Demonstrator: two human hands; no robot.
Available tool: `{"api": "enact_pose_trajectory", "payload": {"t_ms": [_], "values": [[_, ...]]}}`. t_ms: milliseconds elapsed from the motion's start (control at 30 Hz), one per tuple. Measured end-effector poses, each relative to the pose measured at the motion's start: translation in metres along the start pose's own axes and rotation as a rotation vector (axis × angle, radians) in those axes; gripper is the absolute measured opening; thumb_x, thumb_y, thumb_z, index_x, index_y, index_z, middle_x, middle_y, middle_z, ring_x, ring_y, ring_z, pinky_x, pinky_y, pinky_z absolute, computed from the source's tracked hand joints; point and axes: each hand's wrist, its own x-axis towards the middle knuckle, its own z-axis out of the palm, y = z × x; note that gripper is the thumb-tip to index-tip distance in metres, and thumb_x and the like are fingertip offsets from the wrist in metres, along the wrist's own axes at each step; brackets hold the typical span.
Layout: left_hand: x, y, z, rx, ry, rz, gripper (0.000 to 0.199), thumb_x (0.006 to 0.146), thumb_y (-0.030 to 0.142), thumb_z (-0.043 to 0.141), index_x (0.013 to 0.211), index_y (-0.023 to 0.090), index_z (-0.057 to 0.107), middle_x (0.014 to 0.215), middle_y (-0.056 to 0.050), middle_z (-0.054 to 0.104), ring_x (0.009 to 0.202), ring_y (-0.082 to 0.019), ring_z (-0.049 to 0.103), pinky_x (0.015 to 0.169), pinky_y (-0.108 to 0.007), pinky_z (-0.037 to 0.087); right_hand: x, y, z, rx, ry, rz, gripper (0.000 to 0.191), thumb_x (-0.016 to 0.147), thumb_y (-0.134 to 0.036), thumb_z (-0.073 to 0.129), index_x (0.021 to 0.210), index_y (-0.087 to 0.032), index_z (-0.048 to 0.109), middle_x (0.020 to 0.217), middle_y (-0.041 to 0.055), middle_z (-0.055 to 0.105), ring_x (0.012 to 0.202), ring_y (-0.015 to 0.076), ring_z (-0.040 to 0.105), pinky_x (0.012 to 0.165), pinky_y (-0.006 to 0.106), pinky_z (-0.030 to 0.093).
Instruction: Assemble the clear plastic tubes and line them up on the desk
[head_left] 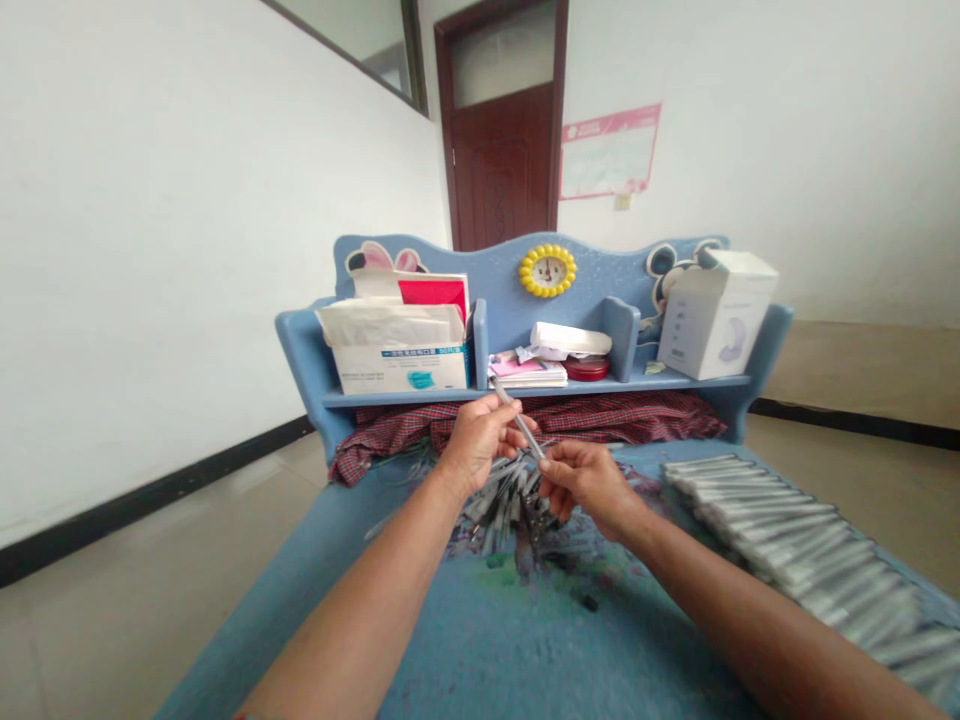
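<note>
Both of my hands hold one slim, clear-and-grey pen [527, 436] above the middle of the blue desk [480, 640]. My left hand [484, 438] pinches its upper part between thumb and fingers. Closed on the lower end is my right hand [589, 485], whose fingertips partly hide that end. The pen slants down from upper left to lower right. Beneath the hands lies a loose heap of similar grey pen parts [491, 505], partly covered by my fingers. A small black piece, perhaps a cap [589, 602], rests on the desk nearer to me.
Many similar pens [795, 550] lie in a stacked row along the desk's right side. A checked cloth [637, 415] is tucked under the shelf [547, 392]. On the shelf stand a mask box [405, 368], papers [525, 376], a red round tin [586, 370] and a white box [716, 315].
</note>
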Motion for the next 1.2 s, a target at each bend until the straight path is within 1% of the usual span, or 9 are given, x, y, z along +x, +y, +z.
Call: {"api": "enact_pose_trajectory", "payload": {"t_ms": [167, 300, 467, 733, 900, 967, 1067, 1133, 1200], "values": [[-0.002, -0.003, 0.009, -0.033, 0.014, 0.057, 0.017, 0.075, 0.029, 0.056, 0.075, 0.013, 0.051, 0.068, -0.005, 0.065, 0.038, -0.005, 0.051, 0.034, -0.014, 0.037, 0.000, 0.002, 0.001, -0.050, 0.066, -0.066, 0.032, 0.071, -0.047, 0.054, 0.072, -0.016, 0.047, 0.056, -0.0022, 0.059, 0.037, 0.0087, 0.051, 0.034, 0.019, 0.040], [-0.005, -0.003, 0.018, -0.039, 0.062, 0.120, 0.016, 0.075, 0.029, 0.055, 0.073, 0.013, 0.052, 0.065, -0.003, 0.064, 0.038, -0.005, 0.050, 0.034, -0.014, 0.036, -0.002, -0.001, 0.000, -0.088, 0.101, -0.117, 0.028, 0.074, -0.044, 0.052, 0.071, -0.017, 0.046, 0.052, -0.0033, 0.056, 0.036, 0.0089, 0.049, 0.035, 0.021, 0.040], [-0.009, -0.003, 0.025, -0.068, 0.119, 0.135, 0.017, 0.073, 0.030, 0.056, 0.074, 0.014, 0.051, 0.063, -0.001, 0.062, 0.037, -0.005, 0.048, 0.033, -0.015, 0.035, -0.004, -0.006, -0.001, -0.119, 0.127, -0.138, 0.024, 0.074, -0.040, 0.052, 0.067, -0.018, 0.045, 0.049, -0.0038, 0.054, 0.033, 0.0083, 0.046, 0.034, 0.020, 0.037], [-0.010, -0.004, 0.031, -0.092, 0.162, 0.148, 0.019, 0.071, 0.032, 0.058, 0.073, 0.014, 0.050, 0.061, 0.000, 0.061, 0.035, -0.005, 0.046, 0.034, -0.016, 0.036, -0.002, -0.011, -0.004, -0.154, 0.145, -0.146, 0.023, 0.073, -0.040, 0.052, 0.066, -0.018, 0.047, 0.047, -0.0034, 0.053, 0.032, 0.0089, 0.045, 0.031, 0.020, 0.033], [-0.009, 0.000, 0.028, -0.173, 0.158, 0.150, 0.018, 0.071, 0.029, 0.059, 0.073, 0.014, 0.050, 0.063, -0.001, 0.063, 0.037, -0.005, 0.046, 0.035, -0.016, 0.036, -0.003, -0.016, -0.004, -0.161, 0.138, -0.178, 0.026, 0.075, -0.042, 0.052, 0.070, -0.017, 0.049, 0.048, -0.0031, 0.052, 0.034, 0.0083, 0.045, 0.033, 0.020, 0.035], [-0.008, 0.002, 0.025, -0.233, 0.160, 0.122, 0.017, 0.071, 0.028, 0.060, 0.073, 0.014, 0.050, 0.063, -0.002, 0.064, 0.037, -0.005, 0.046, 0.034, -0.016, 0.034, -0.004, -0.017, -0.003, -0.162, 0.088, -0.216, 0.026, 0.074, -0.042, 0.054, 0.075, -0.016, 0.051, 0.052, -0.0036, 0.052, 0.037, 0.0078, 0.046, 0.036, 0.019, 0.037], [-0.006, 0.004, 0.023, -0.334, 0.146, 0.014, 0.016, 0.071, 0.026, 0.060, 0.070, 0.014, 0.050, 0.060, -0.002, 0.063, 0.036, -0.004, 0.045, 0.033, -0.015, 0.032, -0.004, -0.014, -0.002, -0.196, 0.010, -0.303, 0.031, 0.068, -0.039, 0.062, 0.088, -0.017, 0.052, 0.062, -0.0033, 0.057, 0.047, 0.0082, 0.050, 0.043, 0.019, 0.039], [-0.006, 0.004, 0.024, -0.378, 0.103, -0.081, 0.016, 0.072, 0.025, 0.060, 0.068, 0.013, 0.051, 0.056, -0.001, 0.061, 0.035, -0.004, 0.043, 0.033, -0.014, 0.031, -0.003, -0.012, -0.002, -0.264, 0.031, -0.357, 0.033, 0.068, -0.037, 0.063, 0.094, -0.019, 0.051, 0.070, -0.0016, 0.061, 0.055, 0.0097, 0.054, 0.047, 0.018, 0.040], [-0.005, 0.006, 0.028, -0.396, 0.054, -0.165, 0.015, 0.073, 0.025, 0.058, 0.067, 0.012, 0.052, 0.051, 0.000, 0.058, 0.033, -0.003, 0.041, 0.031, -0.014, 0.028, -0.002, -0.012, -0.003, -0.391, 0.114, -0.385, 0.026, 0.074, -0.037, 0.057, 0.093, -0.020, 0.051, 0.073, 0.0000, 0.063, 0.061, 0.0115, 0.057, 0.051, 0.019, 0.041]]}}
